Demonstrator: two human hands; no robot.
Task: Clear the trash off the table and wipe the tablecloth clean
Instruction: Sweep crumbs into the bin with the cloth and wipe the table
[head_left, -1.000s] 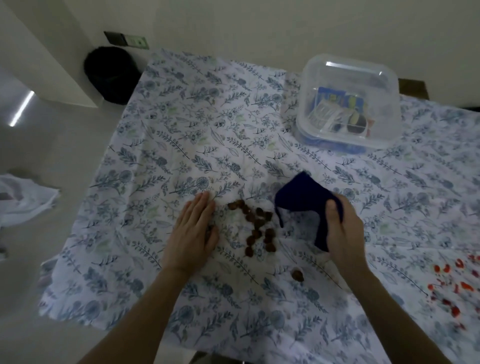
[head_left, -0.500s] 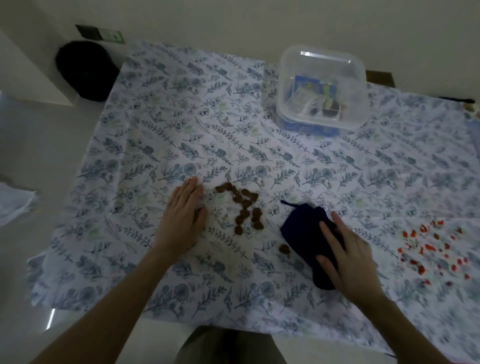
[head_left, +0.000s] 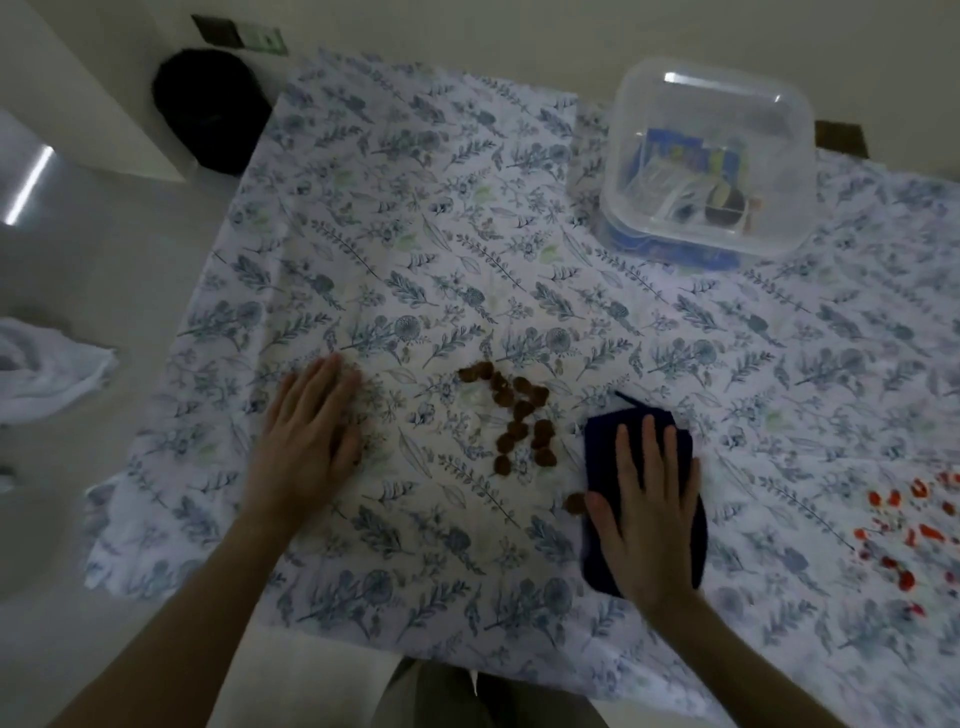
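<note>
A white tablecloth (head_left: 415, 218) with a blue leaf print covers the table. Several small brown scraps (head_left: 519, 415) lie in a cluster at its near middle, and one lone brown scrap (head_left: 575, 503) sits beside my right thumb. My right hand (head_left: 644, 514) lies flat, fingers spread, pressing a dark blue cloth (head_left: 602, 447) onto the tablecloth just right of the scraps. Left of the cluster my left hand (head_left: 311, 436) rests palm down on the tablecloth, holding nothing. Red-orange bits (head_left: 904, 525) are scattered at the right edge.
A clear plastic box (head_left: 706, 156) with packets inside stands at the back right of the table. A black bin (head_left: 208, 109) sits on the floor past the table's far left corner. White fabric (head_left: 47, 369) lies on the floor at left.
My right hand has lowered the blue cloth from above the table onto the tablecloth and flattened on top of it, nearer me. The left hand has stayed in place.
</note>
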